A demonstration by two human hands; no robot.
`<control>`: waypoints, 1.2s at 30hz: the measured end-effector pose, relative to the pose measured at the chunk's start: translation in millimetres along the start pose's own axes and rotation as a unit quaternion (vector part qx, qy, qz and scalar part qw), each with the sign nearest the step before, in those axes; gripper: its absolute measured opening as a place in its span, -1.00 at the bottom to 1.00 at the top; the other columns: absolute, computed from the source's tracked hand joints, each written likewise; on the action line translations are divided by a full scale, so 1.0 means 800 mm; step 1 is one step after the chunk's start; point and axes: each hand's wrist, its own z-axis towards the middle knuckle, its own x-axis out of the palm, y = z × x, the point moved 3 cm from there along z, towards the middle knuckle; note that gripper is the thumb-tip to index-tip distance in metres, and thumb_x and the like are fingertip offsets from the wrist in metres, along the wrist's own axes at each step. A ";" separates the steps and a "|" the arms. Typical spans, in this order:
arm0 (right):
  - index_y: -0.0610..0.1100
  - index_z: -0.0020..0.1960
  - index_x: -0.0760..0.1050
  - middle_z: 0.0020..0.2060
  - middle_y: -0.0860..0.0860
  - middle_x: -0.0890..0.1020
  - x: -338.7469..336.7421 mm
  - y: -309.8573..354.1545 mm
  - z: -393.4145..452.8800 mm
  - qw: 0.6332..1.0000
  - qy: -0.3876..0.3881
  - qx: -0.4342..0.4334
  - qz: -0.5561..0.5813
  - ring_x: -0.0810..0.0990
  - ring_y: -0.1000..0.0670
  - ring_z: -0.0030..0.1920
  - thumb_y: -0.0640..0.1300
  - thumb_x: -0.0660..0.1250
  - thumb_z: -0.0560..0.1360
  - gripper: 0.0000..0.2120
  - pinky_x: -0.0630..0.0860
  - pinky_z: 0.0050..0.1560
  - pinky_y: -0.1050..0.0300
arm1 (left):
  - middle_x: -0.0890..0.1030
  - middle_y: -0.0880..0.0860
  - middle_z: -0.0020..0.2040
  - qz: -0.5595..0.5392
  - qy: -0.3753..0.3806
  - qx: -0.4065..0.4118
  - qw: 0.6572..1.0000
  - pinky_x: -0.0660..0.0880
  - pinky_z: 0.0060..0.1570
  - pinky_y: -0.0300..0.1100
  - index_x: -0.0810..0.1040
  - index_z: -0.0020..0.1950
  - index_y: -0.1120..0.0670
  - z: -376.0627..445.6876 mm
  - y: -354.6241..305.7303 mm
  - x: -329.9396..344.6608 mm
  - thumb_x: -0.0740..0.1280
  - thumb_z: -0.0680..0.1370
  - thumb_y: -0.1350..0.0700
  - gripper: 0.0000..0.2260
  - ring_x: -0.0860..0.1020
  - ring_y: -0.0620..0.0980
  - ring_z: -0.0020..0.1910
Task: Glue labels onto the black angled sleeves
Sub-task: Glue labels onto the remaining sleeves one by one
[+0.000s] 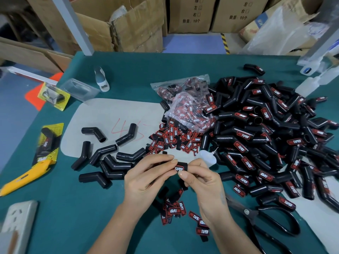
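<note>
My left hand (146, 176) and my right hand (201, 180) meet at the table's middle front, both holding one black angled sleeve (182, 165). A red and black label (178, 169) lies on its end, pressed by my right thumb. Several bare black sleeves (102, 154) lie to the left on a grey sheet (102, 114). A big pile of labelled sleeves (266, 140) fills the right side. Loose labels (172, 139) lie behind my hands, and more labels (183, 210) sit between my wrists. A small white glue bottle (207, 156) lies just behind my right hand.
Black scissors (271, 222) lie at the right front. A yellow utility knife (27, 177) is at the left, a white power strip (16, 226) at the bottom left. Plastic bags of labels (187, 99) sit mid-table. Cardboard boxes (128, 24) stand behind the green table (77, 208).
</note>
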 end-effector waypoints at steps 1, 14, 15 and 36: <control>-0.02 -0.16 0.74 -0.23 0.15 0.52 0.001 0.000 0.000 1.000 0.001 -0.007 0.001 0.49 0.13 -0.23 0.18 0.62 0.37 -0.72 0.47 -0.16 0.30 | 0.68 0.01 0.20 0.000 -0.008 0.002 1.000 0.59 0.16 -0.15 0.73 0.15 0.19 -0.001 0.000 0.001 0.54 0.53 0.24 -0.80 0.68 0.02 0.14; 0.00 -0.15 0.74 -0.18 0.09 0.53 -0.001 0.007 -0.001 0.998 -0.026 -0.052 -0.013 0.50 0.08 -0.23 0.01 0.58 0.40 -0.90 0.49 -0.18 0.23 | 0.66 -0.05 0.19 -0.175 0.033 -0.192 0.965 0.61 0.11 0.07 0.70 0.21 -0.04 -0.001 -0.001 0.009 0.50 0.55 0.07 -0.77 0.62 0.03 0.22; 0.01 -0.15 0.74 -0.18 0.09 0.53 0.000 0.007 -0.002 0.998 -0.025 -0.057 -0.016 0.50 0.08 -0.23 -0.01 0.56 0.40 -0.93 0.49 -0.19 0.22 | 0.66 -0.04 0.18 -0.186 0.032 -0.196 0.962 0.59 0.15 -0.02 0.71 0.19 -0.04 -0.001 -0.002 0.008 0.48 0.55 0.08 -0.78 0.62 0.03 0.22; -0.07 -0.12 0.73 -0.23 0.08 0.50 -0.003 0.001 0.001 1.000 -0.018 0.021 0.004 0.51 0.04 -0.28 0.08 0.50 0.46 -0.79 0.43 -0.24 0.34 | 0.59 0.03 0.20 -0.285 0.053 -0.329 0.899 0.49 -0.19 -0.22 0.71 0.27 0.04 -0.004 0.007 0.014 0.35 0.63 0.04 -0.73 0.56 0.00 -0.13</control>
